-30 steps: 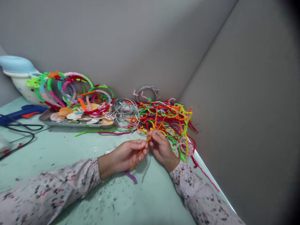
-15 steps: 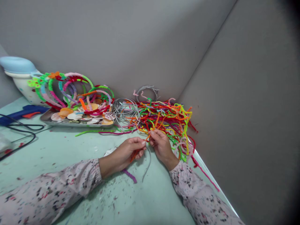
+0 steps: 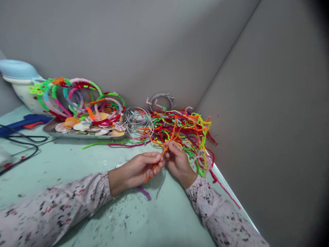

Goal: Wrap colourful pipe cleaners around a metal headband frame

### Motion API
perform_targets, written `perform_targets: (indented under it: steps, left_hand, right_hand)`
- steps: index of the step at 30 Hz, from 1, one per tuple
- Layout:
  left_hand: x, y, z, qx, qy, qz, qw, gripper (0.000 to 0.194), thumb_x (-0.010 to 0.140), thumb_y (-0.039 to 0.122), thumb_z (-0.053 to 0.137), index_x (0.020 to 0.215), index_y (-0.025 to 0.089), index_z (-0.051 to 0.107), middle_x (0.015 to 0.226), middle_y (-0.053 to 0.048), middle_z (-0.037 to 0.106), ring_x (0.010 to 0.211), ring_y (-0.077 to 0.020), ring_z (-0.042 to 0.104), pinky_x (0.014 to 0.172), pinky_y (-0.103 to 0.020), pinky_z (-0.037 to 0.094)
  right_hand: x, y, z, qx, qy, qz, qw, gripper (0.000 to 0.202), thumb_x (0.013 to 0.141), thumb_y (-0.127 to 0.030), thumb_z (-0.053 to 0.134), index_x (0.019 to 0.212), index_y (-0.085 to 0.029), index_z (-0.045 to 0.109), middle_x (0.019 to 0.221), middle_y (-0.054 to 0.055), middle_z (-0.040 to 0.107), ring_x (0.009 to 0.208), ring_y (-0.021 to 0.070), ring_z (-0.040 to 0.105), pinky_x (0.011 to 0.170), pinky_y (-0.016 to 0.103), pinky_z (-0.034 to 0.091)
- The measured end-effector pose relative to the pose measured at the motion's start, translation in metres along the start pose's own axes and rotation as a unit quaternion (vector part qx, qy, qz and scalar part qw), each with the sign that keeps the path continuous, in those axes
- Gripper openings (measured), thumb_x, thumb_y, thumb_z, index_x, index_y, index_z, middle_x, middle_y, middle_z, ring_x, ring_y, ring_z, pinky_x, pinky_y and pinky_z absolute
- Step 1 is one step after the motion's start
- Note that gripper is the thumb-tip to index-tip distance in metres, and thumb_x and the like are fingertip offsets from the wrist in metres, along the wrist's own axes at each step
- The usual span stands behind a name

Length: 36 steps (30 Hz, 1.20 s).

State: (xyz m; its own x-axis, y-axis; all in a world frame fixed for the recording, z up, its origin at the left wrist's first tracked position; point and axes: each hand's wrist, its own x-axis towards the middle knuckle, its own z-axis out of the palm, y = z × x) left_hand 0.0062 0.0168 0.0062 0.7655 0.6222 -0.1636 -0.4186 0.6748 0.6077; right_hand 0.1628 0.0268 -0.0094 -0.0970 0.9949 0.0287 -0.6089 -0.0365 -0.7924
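Between my hands runs an orange pipe cleaner. My left hand pinches it between thumb and fingers, and its lower end pokes out below the palm. A little higher and to the right, my right hand grips the same strand, whose upper part reaches towards the pile. A thin grey wire hangs down behind my left fingertips; whether a finger holds it is hidden. Under my left wrist a purple pipe cleaner lies on the table, partly covered.
Tangled coloured pipe cleaners are heaped at the back right, beside coils of grey wire. Left of them stands a metal tray of shells and fuzzy headbands. A blue glue gun with a black cord lies at far left.
My fingers have shifted slightly along the orange pipe cleaner, and more of it shows between and below my hands. My left hand has moved slightly right.
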Motion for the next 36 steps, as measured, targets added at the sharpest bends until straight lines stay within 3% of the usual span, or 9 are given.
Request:
perform_targets:
  steps: [9,13,22,36]
  left_hand:
    - [0.003,0.001,-0.004,0.061,0.04,0.047,0.996,0.014,0.084,0.023,0.058,0.088,0.01,0.063,0.085,-0.006,0.062,0.061,-0.0079,0.058,0.055,-0.017,0.046]
    - [0.006,0.001,-0.009,0.069,0.068,0.076,0.992,0.011,0.079,0.02,0.065,0.083,0.01,0.064,0.073,-0.003,0.061,0.055,-0.0054,0.055,0.053,-0.015,0.045]
    - [0.005,-0.001,-0.005,0.087,0.108,0.051,0.989,0.007,0.076,0.016,0.066,0.077,0.01,0.062,0.063,0.0,0.058,0.047,-0.0042,0.052,0.044,-0.013,0.041]
    - [0.003,-0.002,0.002,0.123,0.113,0.019,0.986,0.019,0.076,0.022,0.068,0.089,0.009,0.068,0.062,-0.001,0.059,0.045,-0.0042,0.051,0.045,-0.014,0.04]
  right_hand:
    - [0.001,0.002,-0.007,-0.092,-0.029,0.014,0.995,0.016,0.076,-0.034,0.068,0.08,-0.019,0.066,0.058,-0.003,0.057,0.051,0.0091,0.051,0.048,0.02,0.04]
    - [0.0,0.006,-0.006,-0.118,-0.072,0.04,0.99,0.017,0.077,-0.034,0.067,0.083,-0.018,0.067,0.061,-0.002,0.059,0.052,0.0094,0.051,0.05,0.021,0.041]
    - [0.003,0.004,-0.007,-0.092,0.01,-0.005,0.996,0.018,0.076,-0.034,0.069,0.078,-0.017,0.068,0.055,-0.005,0.05,0.045,0.0046,0.042,0.043,0.016,0.032]
    - [0.005,0.004,-0.008,-0.085,0.057,-0.025,0.994,0.013,0.074,-0.031,0.069,0.073,-0.018,0.066,0.064,-0.002,0.058,0.046,0.0053,0.043,0.041,0.017,0.032]
